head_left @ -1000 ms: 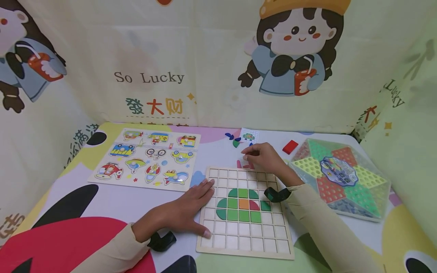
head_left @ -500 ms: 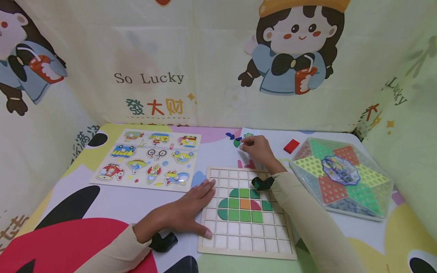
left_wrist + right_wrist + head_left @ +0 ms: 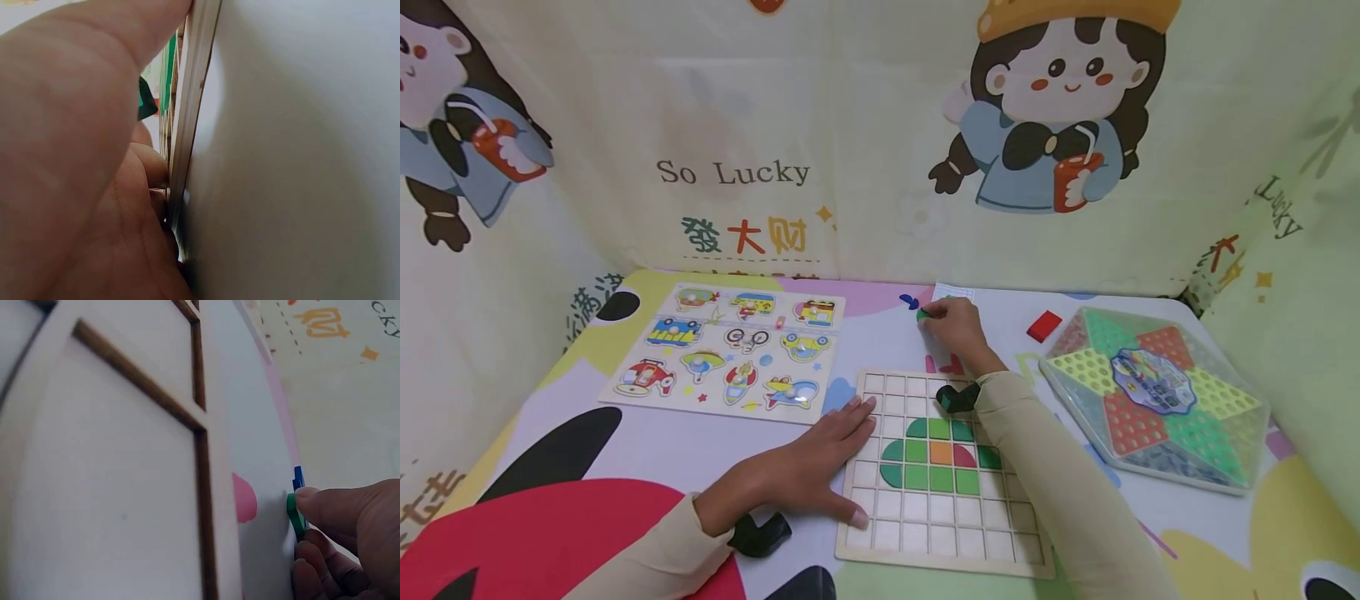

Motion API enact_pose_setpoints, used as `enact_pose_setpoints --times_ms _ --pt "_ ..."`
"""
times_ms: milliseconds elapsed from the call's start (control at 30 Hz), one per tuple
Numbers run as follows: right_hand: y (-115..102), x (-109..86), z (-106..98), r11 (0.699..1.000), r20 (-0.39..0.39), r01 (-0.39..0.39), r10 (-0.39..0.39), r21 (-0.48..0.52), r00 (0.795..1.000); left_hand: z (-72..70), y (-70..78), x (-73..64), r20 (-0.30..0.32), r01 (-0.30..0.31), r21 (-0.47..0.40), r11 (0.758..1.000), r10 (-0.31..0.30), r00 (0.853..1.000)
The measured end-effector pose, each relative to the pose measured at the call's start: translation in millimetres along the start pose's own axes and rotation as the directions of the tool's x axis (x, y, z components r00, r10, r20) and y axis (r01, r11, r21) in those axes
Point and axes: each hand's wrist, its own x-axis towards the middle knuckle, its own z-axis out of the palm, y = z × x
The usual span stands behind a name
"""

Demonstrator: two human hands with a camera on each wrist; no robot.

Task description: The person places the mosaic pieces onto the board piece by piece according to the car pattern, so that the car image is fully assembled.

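Note:
My left hand point(image 3: 808, 462) rests along the left edge of a wooden grid board point(image 3: 917, 533), fingers straight, thumb over the lower left rim. Square and quarter-round tiles sit in its cells: several green ones, an orange square point(image 3: 940, 452) and a red quarter-round point(image 3: 964, 456). Beyond the board's far edge my right hand point(image 3: 958, 329) pinches a small green tile point(image 3: 292, 509) between thumb and fingers. Blue tiles point(image 3: 910, 301) lie just behind it. A small picture card point(image 3: 953, 292) is partly hidden by the right hand.
A vehicle puzzle board point(image 3: 722, 350) lies at the back left. To the right are a red block point(image 3: 1043, 326) and a clear-lidded Chinese checkers box point(image 3: 1153, 396). A printed cloth point(image 3: 880, 167) hangs behind the table. The right sleeve crosses the grid board's right side.
My right hand has moved from above the board's far edge, away and left, to the loose tiles, and now grips the green one. The left hand stays in place.

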Motion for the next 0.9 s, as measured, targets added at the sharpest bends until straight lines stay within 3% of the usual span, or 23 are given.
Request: enact_pose_setpoints --times_ms 167,433,667,900 --pt "1.5 -0.7 0.3 1.000 -0.005 -0.019 0.019 -0.003 1.000 0.2 1.2 0.9 0.003 -0.004 0.001 1.000 0.004 1.000" --pt "-0.9 -0.5 1.5 0.996 0.014 0.049 -0.048 -0.073 0.999 -0.4 1.4 0.1 0.002 0.004 0.006 1.000 -0.004 1.000" --pt "2.5 -4.8 -4.4 1.000 0.044 0.011 -0.011 0.005 0.999 1.0 1.2 -1.1 0.000 0.013 -0.004 1.000 -0.013 1.000" --pt "9.8 -8.4 -10.4 0.997 0.043 0.054 -0.056 0.048 0.998 0.3 0.1 -2.2 -0.004 0.009 -0.005 1.000 -0.009 1.000"
